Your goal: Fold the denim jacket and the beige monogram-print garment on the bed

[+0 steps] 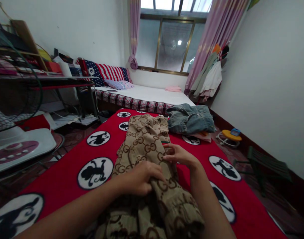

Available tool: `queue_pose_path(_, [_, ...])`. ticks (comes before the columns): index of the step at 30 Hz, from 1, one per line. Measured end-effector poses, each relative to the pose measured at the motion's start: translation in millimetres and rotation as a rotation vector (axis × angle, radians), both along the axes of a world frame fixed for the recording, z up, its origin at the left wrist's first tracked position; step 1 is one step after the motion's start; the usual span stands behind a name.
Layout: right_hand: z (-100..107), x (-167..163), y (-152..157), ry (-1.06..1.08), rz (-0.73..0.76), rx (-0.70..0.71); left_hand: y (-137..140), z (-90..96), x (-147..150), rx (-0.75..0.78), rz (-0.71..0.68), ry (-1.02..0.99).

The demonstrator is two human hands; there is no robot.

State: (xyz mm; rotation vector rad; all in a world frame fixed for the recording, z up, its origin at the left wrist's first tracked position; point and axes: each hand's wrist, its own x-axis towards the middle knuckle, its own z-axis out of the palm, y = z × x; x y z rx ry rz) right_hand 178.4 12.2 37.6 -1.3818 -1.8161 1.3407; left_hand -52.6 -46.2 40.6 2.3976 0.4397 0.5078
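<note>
A beige garment [142, 142] with a brown GG letter pattern lies lengthwise on a red blanket [74, 199] printed with black monkey figures in white circles. Whether it is trousers or a jacket I cannot tell. Its gathered, cuff-like end [186, 212] lies close to me. My left hand [144, 177] is closed on a fold of the cloth near the middle. Farther up, my right hand [175, 154] pinches the garment's right edge, beside a small green and red strip. Beyond it rests a folded denim garment [190, 119], apart from both hands.
A bed with a white sheet [152, 93] stands behind, under the window. On the left are a cluttered desk [44, 79] and a fan [15, 99]. A yellow stool [231, 135] and a dark folding stool [268, 162] stand right. Clothes [211, 79] hang by the curtain.
</note>
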Motion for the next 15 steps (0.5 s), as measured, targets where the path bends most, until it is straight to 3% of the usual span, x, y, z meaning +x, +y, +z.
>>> queue_pose_path(2, [0,-2,0,-0.028,0.072,-0.034,17,16.8,-21,-0.253,-0.069,-0.046])
queue_pose_path(6, [1,-6,-1,-0.097,0.186,-0.088,40,49.6,-61,-0.614,-0.375,0.099])
queue_pose_path(8, [3,-10,-1,-0.109,0.157,-0.108,46,54.0,-66,-0.761,-0.392,-0.005])
queue_pose_path(9, [4,-13,-1,-0.089,0.101,-0.105,48,52.7,-64,-0.809,-0.330,-0.129])
queue_pose_path(11, [4,-24,-2,-0.005,-0.054,-0.079,56,44.5,-51,-0.796,-0.071,-0.399])
queue_pose_path(13, [2,-40,-3,0.096,-0.186,-0.031,68,31.9,-35,-0.611,0.319,-0.563])
queue_pose_path(15, [-3,-55,-1,0.180,-0.223,0.053,83,18.8,-22,-0.385,0.642,-0.586])
